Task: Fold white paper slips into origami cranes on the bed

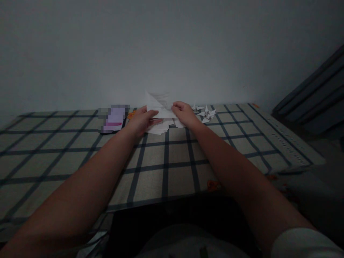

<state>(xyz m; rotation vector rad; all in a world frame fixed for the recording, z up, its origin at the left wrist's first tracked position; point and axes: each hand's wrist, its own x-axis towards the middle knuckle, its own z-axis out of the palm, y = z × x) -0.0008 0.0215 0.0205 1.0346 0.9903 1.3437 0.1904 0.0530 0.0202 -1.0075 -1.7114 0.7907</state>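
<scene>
A sheet of white paper [160, 104] is held up between my two hands, its upper left corner curling over. My left hand [141, 120] grips its left edge, the thumb lying on the front. At the right edge, my right hand [184, 111] pinches the sheet between thumb and fingers. Below the sheet lies a loose stack of white papers [160, 129] on the checked cloth, partly hidden by the left hand. Several folded white paper shapes [208, 113], pointed like origami cranes, sit just right of my right hand.
A checked cloth [177, 172] covers the table, which stands against a plain wall [172, 46]. A blurred-out phone or tablet [115, 120] lies left of my hands, beside a small orange thing [131, 115]. A dark curtain [317, 89] hangs at the right.
</scene>
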